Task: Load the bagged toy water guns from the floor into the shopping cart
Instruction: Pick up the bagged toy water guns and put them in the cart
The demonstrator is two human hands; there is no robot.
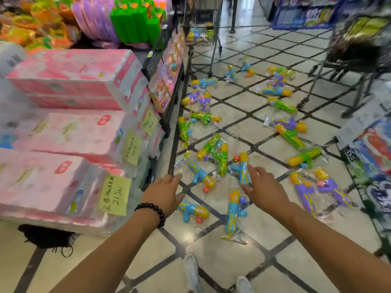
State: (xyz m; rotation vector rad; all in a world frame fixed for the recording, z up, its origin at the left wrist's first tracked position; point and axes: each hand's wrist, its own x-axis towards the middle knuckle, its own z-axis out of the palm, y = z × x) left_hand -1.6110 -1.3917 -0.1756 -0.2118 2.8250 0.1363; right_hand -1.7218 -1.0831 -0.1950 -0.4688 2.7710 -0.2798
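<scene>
Several bagged toy water guns lie scattered over the tiled floor, blue, green and purple ones. Closest to me are a blue gun (232, 214) lying lengthwise, a short blue gun (193, 211) and another blue gun (243, 169). My left hand (164, 193), with a black bead bracelet at the wrist, is stretched out above the floor with fingers apart and holds nothing. My right hand (264, 189) is also spread and empty, its fingertips near the blue gun. A shopping cart (203, 24) stands far up the aisle with a few items inside.
Stacked pink tissue packs (69, 132) with yellow price notes fill the left side. Toy boxes line a shelf (167, 81) beyond them. A second cart (357, 51) stands at the right, and a shelf (372, 166) edges the near right. My white shoes (191, 271) show below.
</scene>
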